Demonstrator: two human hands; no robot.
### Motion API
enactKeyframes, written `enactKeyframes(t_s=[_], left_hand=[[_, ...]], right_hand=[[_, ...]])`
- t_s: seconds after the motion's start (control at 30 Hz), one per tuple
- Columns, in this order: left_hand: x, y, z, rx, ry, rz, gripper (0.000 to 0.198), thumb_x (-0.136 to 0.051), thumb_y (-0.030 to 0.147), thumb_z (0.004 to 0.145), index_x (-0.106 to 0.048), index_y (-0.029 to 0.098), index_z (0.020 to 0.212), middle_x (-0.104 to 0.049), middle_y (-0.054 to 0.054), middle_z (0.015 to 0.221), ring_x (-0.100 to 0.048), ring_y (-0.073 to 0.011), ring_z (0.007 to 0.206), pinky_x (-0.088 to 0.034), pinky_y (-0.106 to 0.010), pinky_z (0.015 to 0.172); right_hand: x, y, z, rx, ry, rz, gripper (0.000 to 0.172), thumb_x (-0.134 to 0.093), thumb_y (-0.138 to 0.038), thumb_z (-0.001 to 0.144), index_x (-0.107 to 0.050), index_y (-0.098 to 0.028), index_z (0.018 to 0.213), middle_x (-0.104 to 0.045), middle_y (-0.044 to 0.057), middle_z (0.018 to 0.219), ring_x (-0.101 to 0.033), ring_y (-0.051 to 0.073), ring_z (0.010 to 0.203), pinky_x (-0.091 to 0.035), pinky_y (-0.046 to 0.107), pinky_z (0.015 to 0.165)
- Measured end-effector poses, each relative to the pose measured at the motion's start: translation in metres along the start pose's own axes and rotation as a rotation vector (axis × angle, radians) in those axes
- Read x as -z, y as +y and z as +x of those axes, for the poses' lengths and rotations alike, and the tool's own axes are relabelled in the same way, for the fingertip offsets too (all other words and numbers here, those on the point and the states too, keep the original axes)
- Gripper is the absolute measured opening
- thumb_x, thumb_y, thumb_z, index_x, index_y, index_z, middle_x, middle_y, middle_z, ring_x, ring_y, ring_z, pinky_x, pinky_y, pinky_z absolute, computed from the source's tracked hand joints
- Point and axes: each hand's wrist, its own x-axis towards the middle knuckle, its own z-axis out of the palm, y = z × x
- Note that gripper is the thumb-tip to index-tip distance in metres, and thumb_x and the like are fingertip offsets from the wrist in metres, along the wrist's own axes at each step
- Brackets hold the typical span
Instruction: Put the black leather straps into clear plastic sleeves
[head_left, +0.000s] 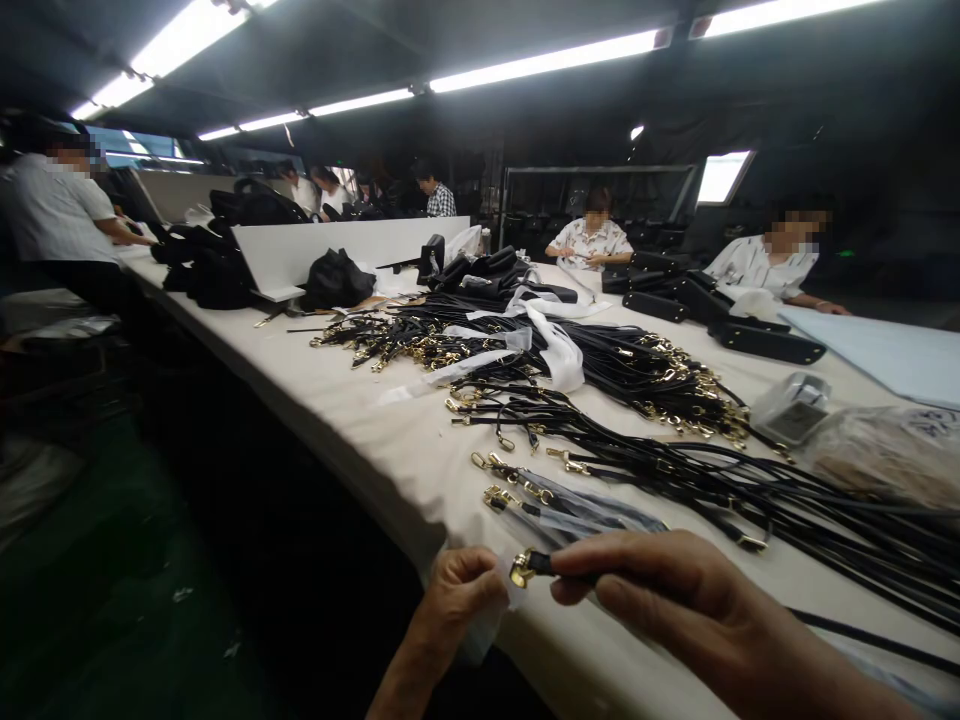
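At the near table edge my right hand (667,600) pinches the end of a black strap with a gold clasp (526,567). My left hand (457,590) is closed on a thin clear plastic sleeve (510,590) right beside the clasp. Just beyond my hands lie more straps in clear sleeves (570,505) with gold clasps showing. A large pile of loose black straps with gold clasps (675,450) covers the white table (360,420) further back.
White paper strips (555,350) lie across the straps. Black bags (334,280) and black boxes (765,340) sit at the far end. A clear packet (885,450) and small container (791,405) lie at right. Several people sit around the table. The dark floor drops off at left.
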Motion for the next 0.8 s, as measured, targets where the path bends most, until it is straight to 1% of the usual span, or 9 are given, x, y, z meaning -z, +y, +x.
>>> enactKeyframes(t_s=[0.07,0.23,0.37,0.47,0.57,0.67,0.73,0.8], left_hand=[[0.000,-0.002,-0.001,0.002,-0.019,-0.013,0.037,-0.085,0.047,0.069,-0.078,0.011,0.071,-0.068,-0.005,0.062,-0.051,-0.0111,0.055,-0.036,-0.023,0.057],[0.001,-0.007,-0.002,-0.025,-0.055,-0.079,0.036,-0.085,0.046,0.069,-0.077,0.011,0.066,-0.069,-0.005,0.062,-0.052,-0.0113,0.056,-0.037,-0.023,0.058],[0.000,-0.010,-0.003,-0.046,-0.091,-0.141,0.036,-0.086,0.047,0.069,-0.077,0.011,0.069,-0.069,-0.005,0.063,-0.054,-0.0114,0.057,-0.039,-0.022,0.059],[-0.001,-0.008,-0.005,-0.047,-0.126,-0.154,0.038,-0.086,0.048,0.068,-0.079,0.011,0.074,-0.071,-0.006,0.067,-0.057,-0.0128,0.060,-0.042,-0.022,0.061],[-0.003,0.000,-0.008,-0.030,-0.205,-0.145,0.043,-0.087,0.050,0.066,-0.080,0.012,0.084,-0.073,-0.006,0.073,-0.059,-0.0138,0.065,-0.043,-0.021,0.062],[-0.008,0.012,-0.010,0.015,-0.284,-0.087,0.041,-0.087,0.046,0.067,-0.080,0.013,0.089,-0.075,-0.007,0.079,-0.061,-0.0150,0.068,-0.046,-0.022,0.066],[-0.010,0.017,-0.011,0.030,-0.281,-0.045,0.038,-0.086,0.044,0.068,-0.079,0.013,0.089,-0.074,-0.005,0.078,-0.060,-0.0134,0.065,-0.045,-0.021,0.065],[-0.010,0.019,-0.012,0.036,-0.249,0.008,0.031,-0.085,0.039,0.069,-0.079,0.014,0.086,-0.072,-0.003,0.072,-0.057,-0.0112,0.061,-0.043,-0.020,0.061]], right_hand=[[-0.005,0.001,0.001,-0.004,-0.015,0.003,0.032,-0.060,-0.054,0.092,-0.077,-0.032,0.108,-0.077,0.004,0.100,-0.072,0.021,0.096,-0.058,0.024,0.088],[-0.010,0.008,0.005,-0.033,-0.020,0.002,0.037,-0.059,-0.057,0.092,-0.078,-0.029,0.107,-0.077,0.005,0.099,-0.072,0.021,0.096,-0.058,0.025,0.087],[-0.012,0.013,0.004,-0.042,-0.046,-0.026,0.033,-0.059,-0.053,0.093,-0.077,-0.028,0.107,-0.077,0.003,0.101,-0.071,0.020,0.098,-0.055,0.024,0.090],[-0.013,0.018,0.004,-0.055,-0.087,-0.058,0.030,-0.059,-0.048,0.094,-0.077,-0.027,0.107,-0.077,0.002,0.099,-0.071,0.018,0.095,-0.054,0.022,0.088],[-0.014,0.020,0.007,-0.077,-0.133,-0.185,0.024,-0.060,-0.038,0.095,-0.075,-0.028,0.110,-0.076,0.000,0.096,-0.070,0.016,0.088,-0.051,0.020,0.081],[-0.016,0.017,0.011,-0.118,-0.161,-0.385,0.023,-0.058,-0.031,0.094,-0.073,-0.031,0.112,-0.075,-0.002,0.087,-0.068,0.015,0.083,-0.048,0.021,0.076],[-0.017,0.016,0.013,-0.146,-0.167,-0.481,0.025,-0.055,-0.029,0.094,-0.071,-0.032,0.113,-0.074,-0.003,0.082,-0.067,0.015,0.082,-0.046,0.024,0.079],[-0.013,0.018,0.015,-0.176,-0.173,-0.501,0.026,-0.057,-0.033,0.092,-0.069,-0.032,0.115,-0.073,-0.001,0.087,-0.066,0.016,0.086,-0.046,0.025,0.080]])
